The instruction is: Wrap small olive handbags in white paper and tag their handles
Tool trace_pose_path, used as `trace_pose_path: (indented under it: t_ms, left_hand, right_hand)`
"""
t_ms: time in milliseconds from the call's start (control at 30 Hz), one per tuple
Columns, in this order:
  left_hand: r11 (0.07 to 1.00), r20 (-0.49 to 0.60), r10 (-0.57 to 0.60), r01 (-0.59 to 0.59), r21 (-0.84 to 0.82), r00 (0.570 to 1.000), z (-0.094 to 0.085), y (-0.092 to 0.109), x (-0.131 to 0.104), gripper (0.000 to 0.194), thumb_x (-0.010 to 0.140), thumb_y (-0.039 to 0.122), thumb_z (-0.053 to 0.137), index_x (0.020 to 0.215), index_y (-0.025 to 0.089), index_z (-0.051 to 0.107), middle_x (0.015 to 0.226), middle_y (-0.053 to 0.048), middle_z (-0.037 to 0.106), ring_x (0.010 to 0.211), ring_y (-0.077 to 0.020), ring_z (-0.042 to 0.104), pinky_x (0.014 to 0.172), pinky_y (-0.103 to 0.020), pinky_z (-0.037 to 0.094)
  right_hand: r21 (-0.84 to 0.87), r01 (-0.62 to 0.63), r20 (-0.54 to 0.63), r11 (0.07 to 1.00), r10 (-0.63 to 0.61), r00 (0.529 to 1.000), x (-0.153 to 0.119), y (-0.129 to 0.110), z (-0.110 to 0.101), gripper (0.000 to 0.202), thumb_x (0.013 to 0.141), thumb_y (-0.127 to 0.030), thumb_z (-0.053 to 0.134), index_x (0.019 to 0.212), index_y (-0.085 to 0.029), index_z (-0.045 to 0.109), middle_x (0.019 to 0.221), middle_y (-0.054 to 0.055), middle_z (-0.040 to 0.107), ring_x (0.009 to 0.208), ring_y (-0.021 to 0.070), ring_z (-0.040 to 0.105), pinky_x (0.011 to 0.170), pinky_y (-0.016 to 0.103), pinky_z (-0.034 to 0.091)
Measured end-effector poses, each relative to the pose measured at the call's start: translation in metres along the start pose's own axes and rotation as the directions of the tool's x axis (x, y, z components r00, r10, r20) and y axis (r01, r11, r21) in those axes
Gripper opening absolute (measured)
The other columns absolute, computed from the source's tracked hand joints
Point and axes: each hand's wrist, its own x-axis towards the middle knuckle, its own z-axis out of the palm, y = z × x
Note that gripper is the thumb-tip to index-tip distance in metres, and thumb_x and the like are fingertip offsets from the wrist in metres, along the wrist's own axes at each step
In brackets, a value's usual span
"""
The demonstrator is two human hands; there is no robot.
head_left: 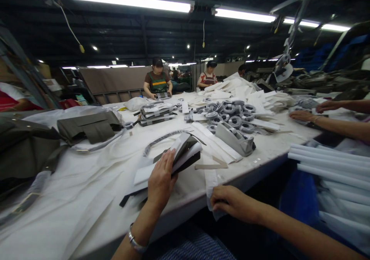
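As left hand [161, 179] grips, grey panel [182, 143] underneath

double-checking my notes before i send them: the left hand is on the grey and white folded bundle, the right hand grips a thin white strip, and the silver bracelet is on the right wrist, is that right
Not quite: the silver bracelet is on the left wrist, not the right, as the head view shows. The rest of your statement stands.
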Motion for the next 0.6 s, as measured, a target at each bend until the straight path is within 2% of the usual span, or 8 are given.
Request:
trace_pose_path:
  t_ms: [33,100,167,233,300,367,467,600]
  left_hand:
    - [1.000,-0.001,-0.001,0.001,0.000,1.000,0.000,0.000,0.000,0.091,0.079,0.004,0.059,0.156,0.025,0.016,0.156,-0.009,0.039,0.143,-0.0272,0.037,0.115,-0.044,0.038]
    - [1.000,-0.002,0.006,-0.006,-0.005,1.000,0.000,0.000,0.000,0.091,0.078,0.003,0.058,0.156,0.025,0.016,0.156,-0.009,0.038,0.143,-0.0278,0.038,0.114,-0.045,0.038]
    - [1.000,-0.001,0.012,-0.012,-0.013,1.000,0.000,0.000,0.001,0.091,0.078,0.003,0.058,0.156,0.025,0.016,0.155,-0.010,0.039,0.142,-0.0281,0.038,0.114,-0.045,0.038]
    - [1.000,0.000,0.009,-0.009,-0.018,1.000,-0.001,0.000,0.001,0.090,0.079,0.003,0.058,0.156,0.025,0.017,0.155,-0.010,0.039,0.142,-0.0281,0.038,0.114,-0.045,0.038]
    - [1.000,-0.001,0.002,-0.002,-0.018,1.000,-0.001,0.000,0.001,0.089,0.080,0.003,0.057,0.156,0.025,0.016,0.155,-0.010,0.039,0.142,-0.0276,0.038,0.115,-0.045,0.038]
    - [1.000,-0.004,-0.006,0.006,-0.015,1.000,-0.001,0.000,0.000,0.089,0.080,0.003,0.057,0.156,0.025,0.016,0.156,-0.009,0.039,0.143,-0.0269,0.037,0.115,-0.044,0.038]
    - [1.000,-0.011,-0.014,0.014,-0.003,1.000,0.000,-0.001,0.000,0.091,0.079,0.001,0.056,0.156,0.026,0.015,0.156,-0.008,0.039,0.143,-0.0263,0.037,0.115,-0.044,0.038]
    - [1.000,-0.014,-0.008,0.008,0.011,1.000,0.001,-0.001,0.001,0.092,0.078,0.000,0.057,0.156,0.026,0.015,0.156,-0.008,0.039,0.143,-0.0266,0.037,0.114,-0.044,0.038]
  right_hand:
    - [0.054,-0.007,-0.027,0.999,0.009,1.000,0.001,0.002,0.000,0.023,0.093,-0.037,0.055,0.087,-0.023,0.072,0.087,0.003,0.070,0.085,0.0200,0.063,0.081,0.029,0.045]
    - [0.192,-0.069,-0.169,0.979,0.102,0.980,0.009,0.010,-0.005,0.027,0.091,-0.043,0.058,0.082,-0.022,0.071,0.082,0.002,0.068,0.081,0.0198,0.060,0.078,0.029,0.045]
    - [0.334,-0.132,-0.309,0.933,0.241,0.920,0.023,0.023,-0.016,0.033,0.084,-0.051,0.064,0.075,-0.020,0.069,0.073,0.001,0.064,0.073,0.0179,0.056,0.071,0.029,0.044]
    - [0.433,-0.161,-0.370,0.887,0.337,0.866,0.038,0.037,-0.031,0.040,0.076,-0.058,0.068,0.070,-0.019,0.066,0.063,-0.002,0.057,0.064,0.0149,0.050,0.063,0.027,0.042]
    - [0.488,-0.166,-0.394,0.857,0.386,0.834,0.052,0.047,-0.045,0.043,0.072,-0.061,0.070,0.069,-0.018,0.063,0.059,-0.004,0.052,0.058,0.0123,0.047,0.058,0.026,0.040]
    - [0.551,-0.154,-0.419,0.820,0.432,0.799,0.065,0.053,-0.059,0.042,0.070,-0.058,0.073,0.068,-0.018,0.061,0.058,-0.005,0.052,0.056,0.0108,0.047,0.055,0.024,0.042]
    - [0.639,-0.095,-0.475,0.763,0.489,0.732,0.085,0.053,-0.082,0.033,0.075,-0.046,0.073,0.068,-0.019,0.058,0.058,-0.005,0.053,0.054,0.0093,0.050,0.053,0.021,0.047]
    - [0.709,0.092,-0.579,0.700,0.502,0.642,0.117,0.034,-0.137,0.017,0.086,-0.030,0.064,0.075,-0.020,0.055,0.068,-0.002,0.061,0.059,0.0096,0.061,0.053,0.019,0.052]
